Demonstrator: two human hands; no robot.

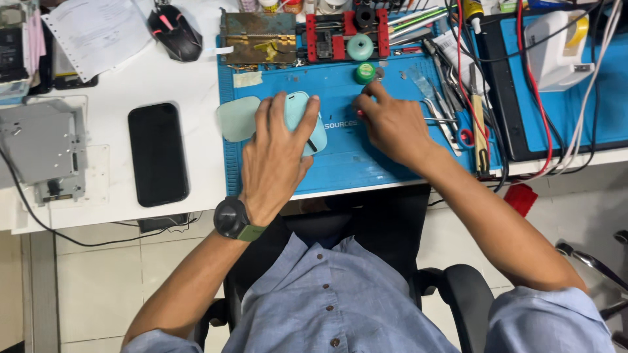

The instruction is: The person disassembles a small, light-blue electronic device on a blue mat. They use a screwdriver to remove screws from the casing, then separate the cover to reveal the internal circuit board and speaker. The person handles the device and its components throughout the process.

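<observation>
My left hand [276, 155] lies flat over a pale teal phone [298, 110] on the blue work mat [340, 167], holding it down with spread fingers. A pale green rounded back cover [237, 119] lies just left of that phone, partly under my fingers. My right hand [391, 124] rests on the mat to the right, fingers curled near a small green round tin [365, 72]; whether it grips anything is hidden. A dark watch [230, 218] with a green strap sits on my left wrist.
A black phone [157, 153] lies on the white desk to the left, beside a grey metal plate [44, 147]. A black mouse [173, 31], a red clamp fixture [343, 33], tweezers and tools [451, 98], and cables crowd the back and right. A black chair [458, 291] is below.
</observation>
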